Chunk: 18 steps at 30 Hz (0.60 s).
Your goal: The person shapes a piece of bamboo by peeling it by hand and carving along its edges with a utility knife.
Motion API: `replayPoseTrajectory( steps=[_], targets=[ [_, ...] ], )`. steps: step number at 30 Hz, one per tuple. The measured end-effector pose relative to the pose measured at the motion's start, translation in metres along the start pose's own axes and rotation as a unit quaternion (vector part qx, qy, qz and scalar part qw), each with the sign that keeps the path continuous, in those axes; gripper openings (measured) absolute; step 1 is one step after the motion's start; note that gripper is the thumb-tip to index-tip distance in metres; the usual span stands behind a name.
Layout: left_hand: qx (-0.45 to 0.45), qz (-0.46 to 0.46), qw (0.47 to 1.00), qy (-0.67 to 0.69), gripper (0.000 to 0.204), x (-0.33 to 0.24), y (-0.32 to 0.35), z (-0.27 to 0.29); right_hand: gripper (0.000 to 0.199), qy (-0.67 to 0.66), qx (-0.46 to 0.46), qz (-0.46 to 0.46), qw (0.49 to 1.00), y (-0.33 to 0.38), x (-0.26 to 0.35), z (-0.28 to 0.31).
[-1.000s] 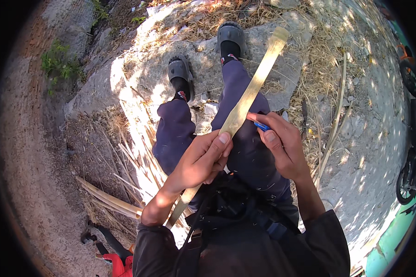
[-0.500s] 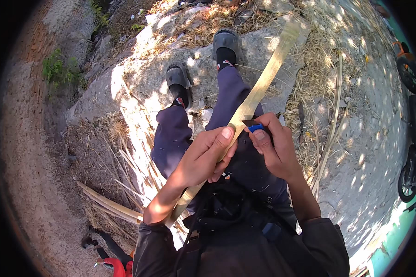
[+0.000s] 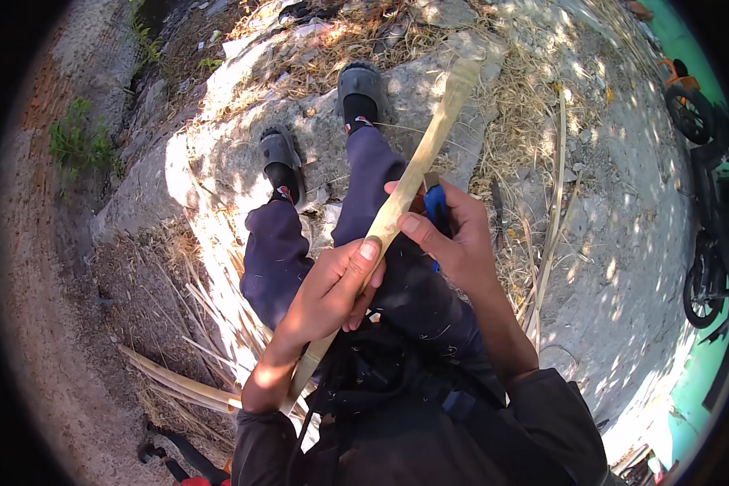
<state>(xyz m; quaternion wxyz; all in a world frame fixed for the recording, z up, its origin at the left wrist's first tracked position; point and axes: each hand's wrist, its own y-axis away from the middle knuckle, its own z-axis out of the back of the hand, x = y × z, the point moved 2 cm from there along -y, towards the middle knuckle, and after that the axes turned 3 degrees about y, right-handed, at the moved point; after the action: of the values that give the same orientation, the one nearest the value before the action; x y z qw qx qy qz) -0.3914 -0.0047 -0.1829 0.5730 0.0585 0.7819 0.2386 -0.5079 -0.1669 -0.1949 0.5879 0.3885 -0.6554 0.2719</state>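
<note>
A long, pale bamboo strip [image 3: 429, 146] slants across my lap, its far end up and to the right and its near end passing beside my left forearm. My left hand [image 3: 332, 287] is closed around it, thumb on top and fingers curled underneath. In my right hand [image 3: 454, 231] is a blue utility knife [image 3: 437, 211], held upright against the fingers with its dark blade end beside the strip. My right thumb lies at the strip's edge, and a fingertip shows past its far side, so that hand also touches the strip.
Several split bamboo lengths [image 3: 178, 381] lie at my left, with thin slivers [image 3: 219, 316] by my leg. More strips [image 3: 555, 211] rest on the ground at right. My shoes [image 3: 360, 89] stand on a rock slab. Wheels [image 3: 705, 279] show at far right, another person's legs [image 3: 186, 454] lower left.
My right hand has turned the knife from lying across the strip to upright beside it, and its thumb and fingers now meet the strip. The view has shifted slightly.
</note>
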Motion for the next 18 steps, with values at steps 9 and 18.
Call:
replayPoseTrajectory(
  steps=[9,18],
  targets=[
    [-0.118,-0.100,0.956,-0.250,0.026,-0.034,0.009,-0.005,0.028,-0.045,-0.016,-0.013,0.999,0.006,0.010,0.000],
    [-0.206,-0.295,0.837,-0.413,0.037,-0.085,0.007,-0.006,0.030,-0.165,-0.099,0.030,0.981,0.000,0.014,0.008]
  ],
)
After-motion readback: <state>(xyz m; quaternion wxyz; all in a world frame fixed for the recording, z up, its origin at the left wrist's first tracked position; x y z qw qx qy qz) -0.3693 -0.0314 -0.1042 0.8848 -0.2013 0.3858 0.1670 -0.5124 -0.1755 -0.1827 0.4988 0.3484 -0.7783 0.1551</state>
